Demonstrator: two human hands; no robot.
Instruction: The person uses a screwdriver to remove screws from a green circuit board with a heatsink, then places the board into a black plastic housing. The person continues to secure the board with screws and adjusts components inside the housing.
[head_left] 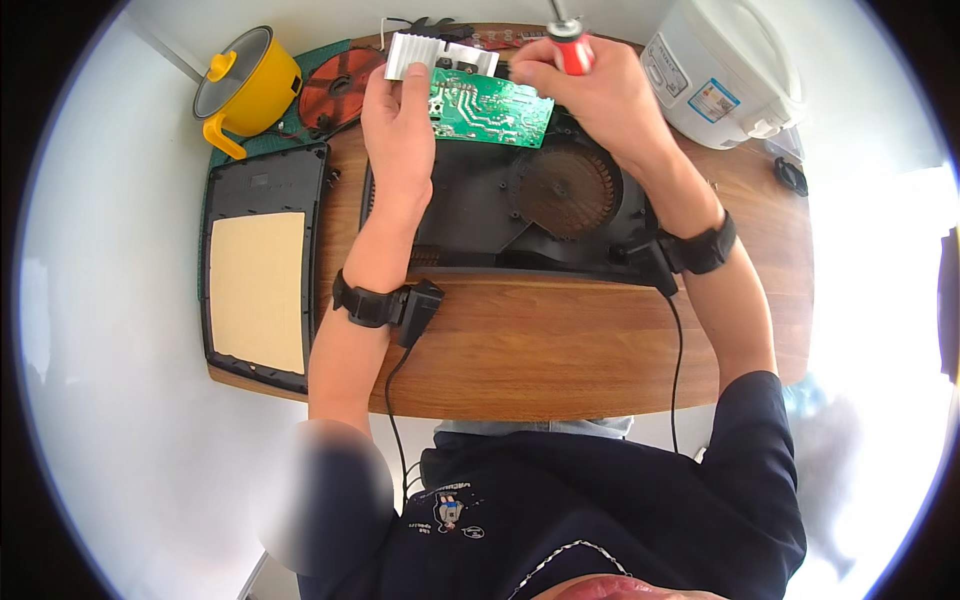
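In my left hand (400,135) is a green circuit board (490,110) with a finned silver heatsink (420,50) along its upper left; my thumb presses on the heatsink side. My right hand (610,105) grips a screwdriver (572,55) with a red and black handle, its shaft pointing up, while my fingertips are at or near the board's upper right. Whether they touch it is hard to tell. Beneath both hands lies a black plastic housing (450,200) with a round grille (560,190) on the right.
A yellow pot (250,95) and red coil disc (330,85) sit back left, a white cooker (715,70) back right. A black framed panel (255,290) lies left on the wooden table (540,350); a small black item (790,176) is right. Cables hang from my wrist devices.
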